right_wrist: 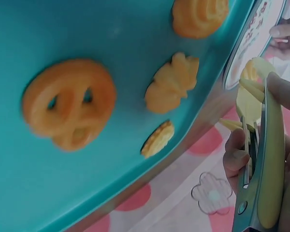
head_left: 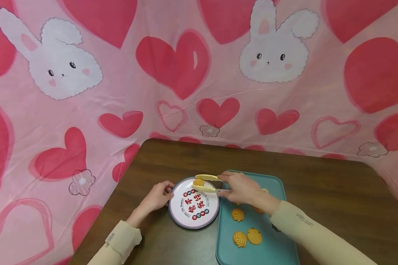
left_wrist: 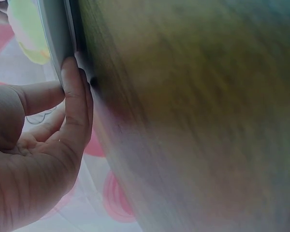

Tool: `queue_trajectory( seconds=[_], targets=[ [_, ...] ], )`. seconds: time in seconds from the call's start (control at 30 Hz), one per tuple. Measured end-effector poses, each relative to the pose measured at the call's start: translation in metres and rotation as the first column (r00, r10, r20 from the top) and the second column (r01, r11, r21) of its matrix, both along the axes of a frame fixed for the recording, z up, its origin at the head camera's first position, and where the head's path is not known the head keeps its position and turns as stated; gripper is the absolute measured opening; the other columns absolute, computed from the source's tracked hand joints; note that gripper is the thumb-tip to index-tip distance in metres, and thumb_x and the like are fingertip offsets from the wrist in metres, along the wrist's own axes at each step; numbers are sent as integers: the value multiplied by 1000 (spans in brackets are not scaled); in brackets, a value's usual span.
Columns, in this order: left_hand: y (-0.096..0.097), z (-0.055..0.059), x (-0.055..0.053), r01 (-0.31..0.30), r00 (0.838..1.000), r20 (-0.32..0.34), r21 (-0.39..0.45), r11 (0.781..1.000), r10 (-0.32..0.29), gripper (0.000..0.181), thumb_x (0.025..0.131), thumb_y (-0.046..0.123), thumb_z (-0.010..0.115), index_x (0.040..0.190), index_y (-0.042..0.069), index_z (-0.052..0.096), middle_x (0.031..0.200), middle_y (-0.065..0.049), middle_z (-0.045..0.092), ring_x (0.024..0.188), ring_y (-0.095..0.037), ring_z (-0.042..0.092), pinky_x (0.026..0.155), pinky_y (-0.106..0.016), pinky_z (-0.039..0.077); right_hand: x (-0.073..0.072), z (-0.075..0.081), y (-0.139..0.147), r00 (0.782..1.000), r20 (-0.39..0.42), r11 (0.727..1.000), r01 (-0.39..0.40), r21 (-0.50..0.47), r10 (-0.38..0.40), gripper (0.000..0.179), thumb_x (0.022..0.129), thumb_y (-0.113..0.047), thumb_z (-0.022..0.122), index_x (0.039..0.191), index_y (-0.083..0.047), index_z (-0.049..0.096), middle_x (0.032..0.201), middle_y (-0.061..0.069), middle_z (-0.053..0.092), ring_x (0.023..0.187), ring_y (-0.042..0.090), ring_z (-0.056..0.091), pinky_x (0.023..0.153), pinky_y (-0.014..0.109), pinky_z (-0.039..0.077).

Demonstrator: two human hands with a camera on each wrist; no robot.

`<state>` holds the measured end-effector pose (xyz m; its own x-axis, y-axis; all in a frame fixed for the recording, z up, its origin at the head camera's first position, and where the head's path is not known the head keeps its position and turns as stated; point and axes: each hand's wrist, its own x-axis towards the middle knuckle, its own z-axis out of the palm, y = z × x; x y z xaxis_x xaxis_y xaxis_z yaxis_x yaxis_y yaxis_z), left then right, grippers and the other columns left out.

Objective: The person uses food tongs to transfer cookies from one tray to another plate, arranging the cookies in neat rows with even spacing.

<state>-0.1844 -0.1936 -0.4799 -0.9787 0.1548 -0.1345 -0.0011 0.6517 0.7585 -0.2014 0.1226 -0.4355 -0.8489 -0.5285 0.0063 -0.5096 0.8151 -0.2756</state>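
My left hand (head_left: pixel 157 195) pinches the left rim of a white plate (head_left: pixel 212 211) with red lettering, thumb on top and fingers beneath in the left wrist view. A darker rim shows under this plate. My right hand (head_left: pixel 240 186) grips pale yellow tongs (head_left: pixel 203 189), reaching left from over the tray. Between the tong tips sits a golden swirl cookie (head_left: pixel 198 182), over the far part of the plate. In the right wrist view the tongs (right_wrist: pixel 272 169) run up toward the plate, and their heads partly hide the cookie (right_wrist: pixel 250 71).
A teal tray (head_left: pixel 262 254) lies right of the plate, bearing swirl cookies (head_left: pixel 240 239) and a round spotted cookie (head_left: pixel 254 236). The right wrist view adds a pretzel-shaped cookie (right_wrist: pixel 70 104) and a leaf-shaped one (right_wrist: pixel 171 84). Heart-print cloth (head_left: pixel 172 62) hangs behind the wooden table (head_left: pixel 185 152).
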Motion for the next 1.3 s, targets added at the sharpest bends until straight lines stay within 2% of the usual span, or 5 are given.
queue_trajectory(
  seconds=[0.23,0.57,0.9,1.07,1.3],
  targets=[
    [1,0,0,-5,1000,-6,6,1000,5,25,90,-4,68,115,-5,63,87,-7,58,69,-16,57,53,-30,57,-2,-6,-15,998,-31,998,-62,-9,62,58,85,-42,77,134,-12,64,133,6,62,113,24,63,96,44,52],
    [1,1,-1,-6,1000,4,2,1000,6,24,91,-4,67,115,-5,63,87,-7,58,69,-16,56,53,-29,56,-3,-13,-26,995,-50,996,-92,-10,91,55,85,-41,77,131,-14,66,123,0,63,93,17,63,84,38,56],
    [1,3,0,-12,1000,21,2,1000,12,25,92,-3,67,116,-5,63,88,-8,58,70,-17,57,54,-29,56,-1,-14,-29,996,-31,997,-80,-15,80,57,84,-41,77,132,-13,65,124,1,63,94,16,63,84,38,56],
    [1,2,-1,-8,1000,8,7,1000,8,24,91,-4,67,115,-5,63,87,-7,58,69,-17,56,54,-30,56,-1,-15,-30,997,-32,998,-66,2,66,59,84,-43,77,133,-13,64,127,3,62,95,17,63,84,39,57],
    [0,0,-1,-1,1000,1,7,1000,1,25,90,-4,68,115,-5,63,86,-7,58,69,-16,57,54,-30,57,-1,-14,-28,998,-17,998,-53,-33,53,71,80,-48,80,137,-10,61,130,4,59,100,22,64,89,43,55]
  ],
)
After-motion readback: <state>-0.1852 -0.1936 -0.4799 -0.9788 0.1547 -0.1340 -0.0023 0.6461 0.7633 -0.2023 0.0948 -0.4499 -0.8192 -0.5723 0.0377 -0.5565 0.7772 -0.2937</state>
